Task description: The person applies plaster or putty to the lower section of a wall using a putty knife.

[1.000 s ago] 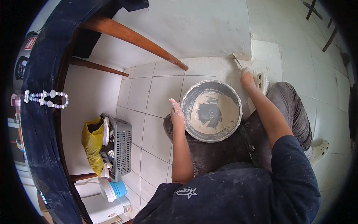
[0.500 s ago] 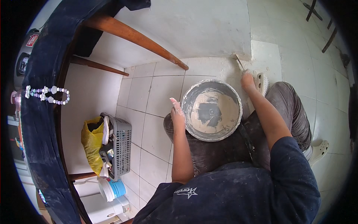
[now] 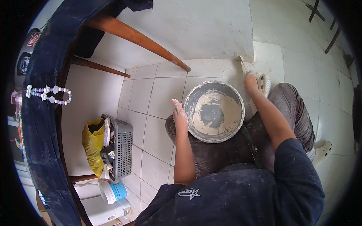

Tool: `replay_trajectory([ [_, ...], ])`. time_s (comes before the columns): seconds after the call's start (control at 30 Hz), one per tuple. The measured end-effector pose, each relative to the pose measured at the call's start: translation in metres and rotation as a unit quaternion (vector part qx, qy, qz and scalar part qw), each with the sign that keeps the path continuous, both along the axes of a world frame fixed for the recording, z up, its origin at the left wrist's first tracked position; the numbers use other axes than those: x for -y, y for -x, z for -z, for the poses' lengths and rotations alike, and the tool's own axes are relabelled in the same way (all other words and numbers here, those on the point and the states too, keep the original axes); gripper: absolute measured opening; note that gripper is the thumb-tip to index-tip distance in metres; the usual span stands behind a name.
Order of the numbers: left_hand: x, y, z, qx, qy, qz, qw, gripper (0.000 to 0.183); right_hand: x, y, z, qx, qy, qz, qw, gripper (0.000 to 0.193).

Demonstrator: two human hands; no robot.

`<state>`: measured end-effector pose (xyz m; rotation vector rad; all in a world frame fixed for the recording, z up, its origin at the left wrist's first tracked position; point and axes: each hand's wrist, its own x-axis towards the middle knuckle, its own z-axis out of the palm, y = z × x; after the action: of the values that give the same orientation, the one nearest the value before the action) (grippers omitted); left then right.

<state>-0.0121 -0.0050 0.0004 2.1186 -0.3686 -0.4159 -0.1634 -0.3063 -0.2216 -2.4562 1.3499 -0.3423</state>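
Note:
A putty knife (image 3: 243,66) is gripped in my right hand (image 3: 250,82), its thin blade pointing at the foot of the white wall's corner (image 3: 247,57). Close to that hand is a cream clog (image 3: 265,85) on my foot. In front of my lap sits a round grey tub (image 3: 241,119) with a plaster-crusted rim. Wet cream-coloured plaster (image 3: 228,109) lies in it, with a bare dark patch in the middle. My left hand (image 3: 180,116) is beside the tub's left side, fingers stretched forward and smeared with plaster; part of the hand is hidden from above.
To the left stands a table with a dark cloth (image 3: 41,132) and wooden legs (image 3: 151,45). Under it are a grey plastic basket (image 3: 123,148) with shoes, a yellow bag (image 3: 93,147) and a white-and-blue bucket (image 3: 113,191). Pale tiles (image 3: 158,130) cover the floor.
The putty knife has shifted very slightly at the foot of the wall's corner, its blade now seen more edge-on. My left hand and the tub have barely moved.

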Motion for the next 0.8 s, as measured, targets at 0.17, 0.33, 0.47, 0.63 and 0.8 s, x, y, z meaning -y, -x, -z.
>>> replay_trajectory([
  [0.17, -0.004, 0.002, -0.007, -0.005, 0.018, -0.017, 1.0, 0.085, -0.007, 0.004, -0.075, 0.073, -0.124, 0.004, 0.99, 0.025],
  [0.33, -0.002, -0.002, -0.002, 0.014, 0.001, -0.015, 1.0, 0.082, 0.032, 0.011, -0.086, 0.033, -0.184, -0.024, 0.982, 0.03],
  [0.47, -0.002, 0.001, -0.007, 0.001, -0.01, -0.016, 1.0, 0.08, 0.053, 0.021, -0.126, 0.041, -0.326, -0.047, 0.943, 0.031],
  [0.63, -0.001, -0.002, 0.002, 0.051, 0.023, -0.022, 0.998, 0.081, 0.102, 0.049, -0.12, 0.032, -0.235, -0.158, 0.959, 0.03],
  [0.8, -0.002, -0.003, -0.001, 0.025, 0.0, 0.01, 1.0, 0.084, 0.108, 0.071, -0.095, 0.041, -0.103, -0.229, 0.967, 0.028],
])
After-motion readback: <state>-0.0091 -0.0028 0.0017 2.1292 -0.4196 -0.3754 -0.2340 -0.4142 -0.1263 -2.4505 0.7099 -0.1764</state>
